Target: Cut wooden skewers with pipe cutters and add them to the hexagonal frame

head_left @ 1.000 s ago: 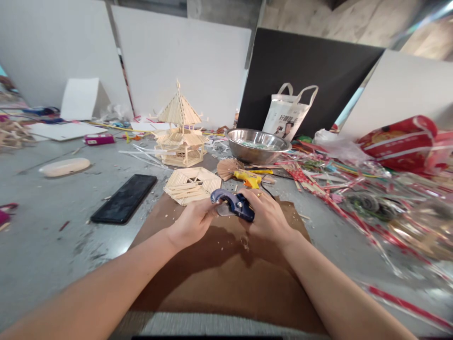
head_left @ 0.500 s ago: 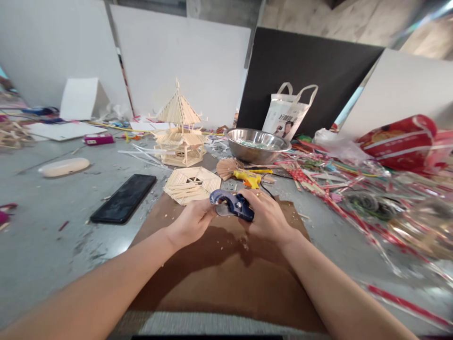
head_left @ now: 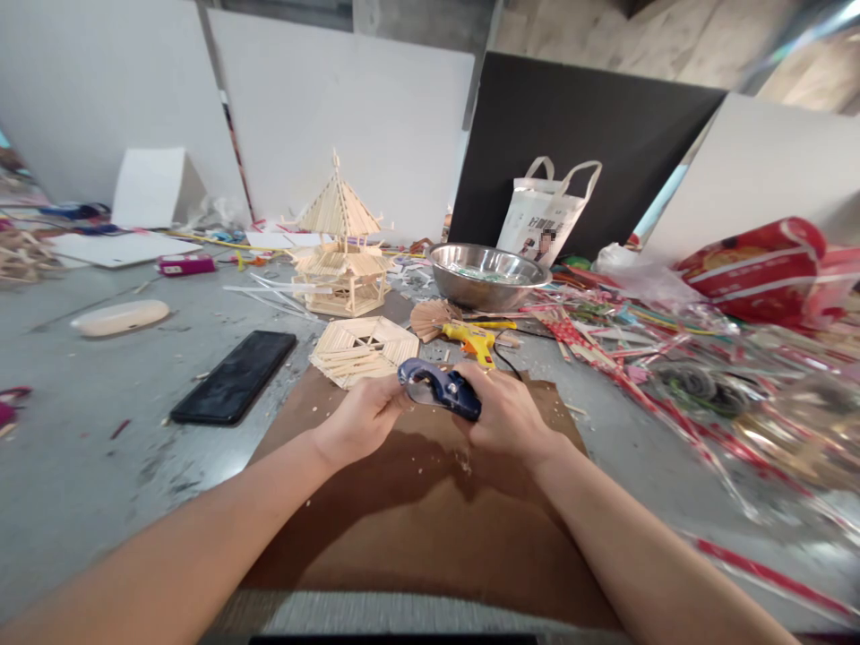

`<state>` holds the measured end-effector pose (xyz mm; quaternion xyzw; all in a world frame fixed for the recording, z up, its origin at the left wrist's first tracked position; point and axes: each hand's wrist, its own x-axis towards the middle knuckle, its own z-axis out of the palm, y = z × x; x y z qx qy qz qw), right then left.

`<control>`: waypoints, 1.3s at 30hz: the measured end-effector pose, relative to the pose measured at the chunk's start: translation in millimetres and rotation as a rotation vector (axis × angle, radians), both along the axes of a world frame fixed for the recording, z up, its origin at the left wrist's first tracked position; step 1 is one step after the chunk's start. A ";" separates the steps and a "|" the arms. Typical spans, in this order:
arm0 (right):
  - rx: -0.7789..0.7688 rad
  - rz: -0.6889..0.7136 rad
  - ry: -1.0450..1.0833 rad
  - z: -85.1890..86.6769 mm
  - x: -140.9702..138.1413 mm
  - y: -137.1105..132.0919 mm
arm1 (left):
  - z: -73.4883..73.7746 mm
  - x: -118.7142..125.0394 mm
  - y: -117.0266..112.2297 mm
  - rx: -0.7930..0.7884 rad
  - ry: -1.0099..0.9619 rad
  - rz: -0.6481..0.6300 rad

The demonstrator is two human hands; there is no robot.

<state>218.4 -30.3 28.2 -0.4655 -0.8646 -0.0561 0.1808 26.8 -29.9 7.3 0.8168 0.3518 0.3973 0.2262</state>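
My right hand (head_left: 507,408) is wrapped round the handles of a blue pipe cutter (head_left: 440,385), whose curved jaw points left. My left hand (head_left: 363,417) is closed beside that jaw, thumb and fingers pressed together; whatever they pinch is too small or hidden to name. Both hands are above a brown mat (head_left: 403,537) strewn with tiny wood chips. Just beyond them lies a flat hexagonal panel of wooden sticks (head_left: 363,349). A yellow glue gun (head_left: 472,339) rests close behind my right hand.
A stick-built pagoda model (head_left: 341,242) stands behind the panel, with a steel bowl (head_left: 487,278) to its right. On the left lie a black phone (head_left: 235,376) and a white case (head_left: 121,318). Plastic strips and wrappers (head_left: 672,376) clutter the right side. Boards stand along the back.
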 end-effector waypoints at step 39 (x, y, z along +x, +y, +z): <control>-0.217 0.094 -0.212 -2.5 -1.0 3.3 | 5.7 -35.9 36.5 -0.231 -0.312 0.562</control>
